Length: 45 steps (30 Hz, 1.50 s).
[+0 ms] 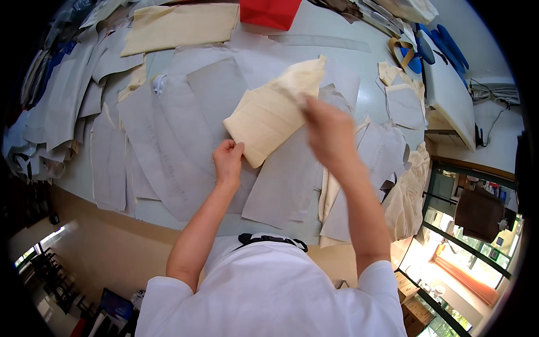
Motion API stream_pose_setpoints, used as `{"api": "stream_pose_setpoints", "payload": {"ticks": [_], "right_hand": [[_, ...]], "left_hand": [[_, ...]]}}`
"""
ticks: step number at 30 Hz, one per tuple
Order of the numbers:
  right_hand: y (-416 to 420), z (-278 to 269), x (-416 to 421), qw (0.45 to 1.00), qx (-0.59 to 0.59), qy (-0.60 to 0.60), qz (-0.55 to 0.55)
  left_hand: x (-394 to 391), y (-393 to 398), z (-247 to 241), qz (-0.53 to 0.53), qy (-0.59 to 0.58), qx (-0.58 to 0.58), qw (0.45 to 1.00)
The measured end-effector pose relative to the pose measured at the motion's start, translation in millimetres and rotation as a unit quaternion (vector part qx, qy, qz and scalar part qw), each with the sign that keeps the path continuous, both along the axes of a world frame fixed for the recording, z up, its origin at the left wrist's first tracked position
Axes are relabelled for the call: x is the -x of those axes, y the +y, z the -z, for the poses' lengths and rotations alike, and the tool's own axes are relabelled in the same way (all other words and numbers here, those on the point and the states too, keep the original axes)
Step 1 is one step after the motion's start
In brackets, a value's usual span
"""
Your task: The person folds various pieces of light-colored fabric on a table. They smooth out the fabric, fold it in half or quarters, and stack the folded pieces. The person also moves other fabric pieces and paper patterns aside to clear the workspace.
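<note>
A folded piece of cream cloth (273, 122) slants across grey pattern sheets in front of me. My left hand (228, 162) pinches its near left corner between thumb and fingers. Over the right part of the cloth is my right hand (330, 132), its fingers curled together and blurred by motion. A pale blurred streak runs from those fingertips over the cloth; whether it is a fold of the cloth or a separate thing, I cannot tell. Under the cloth's near edge lies a grey pattern sheet (276, 189), and another grey sheet (219, 84) lies beyond it.
The pale table (160, 210) bears many overlapping grey sheets. Another cream cloth (181, 27) and a red container (269, 12) are at the far side. Crumpled cream fabric (407, 198) hangs at the right edge. A transparent ruler (320, 42) lies behind, a tape roll (402, 52) far right.
</note>
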State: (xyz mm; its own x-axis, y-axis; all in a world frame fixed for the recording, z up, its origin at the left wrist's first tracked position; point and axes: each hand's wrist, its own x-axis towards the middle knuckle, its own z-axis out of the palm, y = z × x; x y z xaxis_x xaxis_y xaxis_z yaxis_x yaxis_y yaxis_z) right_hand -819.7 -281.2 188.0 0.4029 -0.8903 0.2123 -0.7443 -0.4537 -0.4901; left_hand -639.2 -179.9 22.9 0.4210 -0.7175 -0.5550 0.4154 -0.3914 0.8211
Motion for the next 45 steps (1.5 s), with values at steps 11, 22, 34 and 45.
{"api": "stream_pose_setpoints", "payload": {"ticks": [11,22,34,45], "right_hand": [[38,133,-69,0.904,-0.332,-0.262,0.068],[-8,97,-8,0.799,-0.449,-0.386,0.102],[-233,9,88,0.770,-0.350,-0.525,0.096],[-414,91,148,0.712,-0.266,-0.610,0.223]], "left_hand": [[1,-17,-20,0.017,0.179,0.103,0.978],[42,49,5,0.308,-0.418,-0.031,0.854],[-3,25,15,0.244,-0.336,-0.085,0.906],[-2,16,5,-0.039,-0.189,-0.067,0.979]]}}
